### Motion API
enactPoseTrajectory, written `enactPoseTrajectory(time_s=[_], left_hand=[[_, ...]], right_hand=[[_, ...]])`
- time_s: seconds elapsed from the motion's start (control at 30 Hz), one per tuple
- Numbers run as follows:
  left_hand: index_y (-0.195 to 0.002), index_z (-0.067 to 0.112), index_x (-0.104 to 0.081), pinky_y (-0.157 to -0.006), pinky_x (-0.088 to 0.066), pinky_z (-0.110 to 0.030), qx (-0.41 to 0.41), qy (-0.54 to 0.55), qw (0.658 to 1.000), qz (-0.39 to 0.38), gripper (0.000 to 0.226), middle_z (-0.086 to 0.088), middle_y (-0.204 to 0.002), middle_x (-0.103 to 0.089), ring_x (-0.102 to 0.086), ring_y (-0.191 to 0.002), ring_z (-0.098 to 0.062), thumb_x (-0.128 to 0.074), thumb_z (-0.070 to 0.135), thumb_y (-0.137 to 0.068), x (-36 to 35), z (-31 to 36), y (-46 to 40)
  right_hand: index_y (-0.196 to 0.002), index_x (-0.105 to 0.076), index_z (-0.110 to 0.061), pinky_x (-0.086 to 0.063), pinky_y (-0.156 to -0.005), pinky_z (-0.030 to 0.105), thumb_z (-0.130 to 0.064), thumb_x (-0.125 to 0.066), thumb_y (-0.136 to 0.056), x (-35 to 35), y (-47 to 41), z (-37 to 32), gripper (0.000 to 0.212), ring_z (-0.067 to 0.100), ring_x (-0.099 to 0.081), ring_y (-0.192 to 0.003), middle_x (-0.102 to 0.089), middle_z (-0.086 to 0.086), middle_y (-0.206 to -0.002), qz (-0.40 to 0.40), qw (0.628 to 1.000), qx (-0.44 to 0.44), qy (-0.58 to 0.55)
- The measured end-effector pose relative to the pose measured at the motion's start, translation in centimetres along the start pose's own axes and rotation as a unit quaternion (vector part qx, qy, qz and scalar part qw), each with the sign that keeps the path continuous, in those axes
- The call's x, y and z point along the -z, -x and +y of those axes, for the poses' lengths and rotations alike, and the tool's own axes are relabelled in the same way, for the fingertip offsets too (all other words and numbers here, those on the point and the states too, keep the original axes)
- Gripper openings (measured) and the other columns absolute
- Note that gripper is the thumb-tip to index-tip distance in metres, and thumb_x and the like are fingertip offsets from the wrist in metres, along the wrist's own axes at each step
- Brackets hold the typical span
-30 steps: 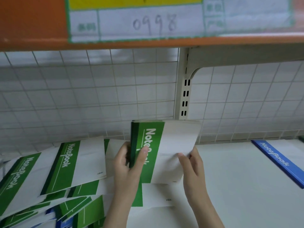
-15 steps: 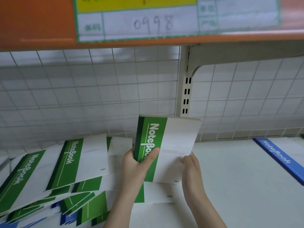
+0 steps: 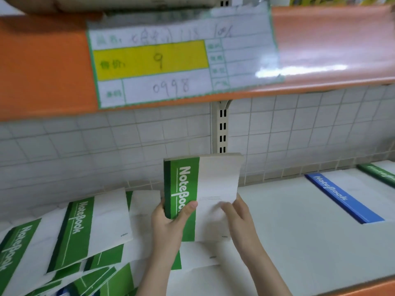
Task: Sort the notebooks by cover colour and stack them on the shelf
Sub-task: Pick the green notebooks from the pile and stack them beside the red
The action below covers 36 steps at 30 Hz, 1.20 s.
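A small bundle of green notebooks stands upright on its lower edge on the white shelf, near the middle and close to the back wall. The left hand grips the green spine side, thumb across the cover, fingers curled behind. The right hand pinches the white lower right part of the cover. Holding the bundle on end between both hands looks like a way to square the edges before laying it down as one colour stack; that is a judgement.

Under and in front of the bundle lies another green notebook, flat on the shelf. Toward the left edge, loose green notebooks are fanned over one another, unsorted, with a scrap of blue showing beneath them near the front left corner. Toward the right edge a blue notebook lies flat, and a further green notebook lies beyond it at the back right.

The back wall is a white wire grid with a slotted upright. Above hangs an orange shelf edge bearing a handwritten price label.
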<state>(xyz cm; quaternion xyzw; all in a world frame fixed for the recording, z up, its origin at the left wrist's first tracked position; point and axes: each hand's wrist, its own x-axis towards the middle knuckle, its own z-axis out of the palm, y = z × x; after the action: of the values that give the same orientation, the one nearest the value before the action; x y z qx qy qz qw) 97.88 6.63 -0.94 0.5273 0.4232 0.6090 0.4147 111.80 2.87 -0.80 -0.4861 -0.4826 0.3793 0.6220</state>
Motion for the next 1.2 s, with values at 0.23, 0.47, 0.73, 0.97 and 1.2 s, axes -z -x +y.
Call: enactPoseTrajectory(time_s=[0.23, 0.47, 0.73, 0.97, 1.2], left_hand=[[-0.085, 0.031, -0.061, -0.058, -0.047, -0.025, 0.15, -0.065, 0.983, -0.081, 0.036, 0.011, -0.069, -0.07, -0.065, -0.072, -0.011, -0.063, 0.06, -0.064, -1.4, 1.5, -0.9], [-0.079, 0.04, -0.044, -0.051, -0.034, -0.008, 0.096, -0.167, 0.96, -0.203, 0.028, 0.023, -0.082, -0.052, -0.048, -0.064, 0.019, -0.027, 0.039, -0.102, -3.5, 1.9, 0.7], [-0.083, 0.025, -0.058, -0.063, -0.046, -0.028, 0.144, -0.114, 0.938, -0.294, 0.032, 0.003, -0.083, -0.067, -0.064, -0.075, -0.012, -0.033, 0.031, -0.102, -8.7, 0.8, 4.8], [-0.09, 0.014, -0.058, -0.071, -0.05, -0.035, 0.146, -0.079, 0.891, -0.422, 0.028, -0.004, -0.083, -0.068, -0.065, -0.074, -0.017, -0.04, 0.033, -0.098, -16.5, 0.7, 11.5], [-0.086, 0.021, -0.06, -0.057, -0.048, -0.021, 0.157, -0.051, 0.827, -0.538, 0.022, 0.007, -0.078, -0.07, -0.066, -0.068, -0.004, -0.043, 0.03, -0.097, -25.7, 0.8, 19.7]], right_hand=[[-0.097, -0.056, -0.013, -0.046, -0.064, 0.037, -0.034, -0.047, -0.095, 1.6, 0.9, -1.3, 0.023, 0.025, -0.056, -0.067, -0.061, 0.018, -0.076, 0.077, 0.982, 0.025, 0.169], [-0.076, -0.039, -0.011, -0.034, -0.062, 0.031, -0.031, -0.047, -0.097, 5.0, 2.5, -1.8, 0.03, 0.019, -0.042, -0.07, -0.041, 0.006, -0.074, 0.179, 0.963, -0.14, 0.148], [-0.072, -0.038, -0.016, -0.028, -0.054, 0.026, -0.037, -0.041, -0.099, 11.1, 8.3, -3.4, 0.034, 0.013, -0.039, -0.062, -0.043, -0.001, -0.07, 0.264, 0.922, -0.168, 0.228], [-0.068, -0.031, -0.017, -0.028, -0.05, 0.024, -0.032, -0.046, -0.096, 18.3, 15.4, -4.3, 0.035, 0.014, -0.03, -0.06, -0.031, -0.001, -0.065, 0.41, 0.865, -0.182, 0.225], [-0.096, -0.054, 0.006, -0.035, -0.062, 0.029, -0.029, -0.044, -0.098, 26.6, 23.2, -5.0, 0.036, 0.018, -0.047, -0.076, -0.052, 0.011, -0.085, 0.494, 0.825, -0.194, 0.193]])
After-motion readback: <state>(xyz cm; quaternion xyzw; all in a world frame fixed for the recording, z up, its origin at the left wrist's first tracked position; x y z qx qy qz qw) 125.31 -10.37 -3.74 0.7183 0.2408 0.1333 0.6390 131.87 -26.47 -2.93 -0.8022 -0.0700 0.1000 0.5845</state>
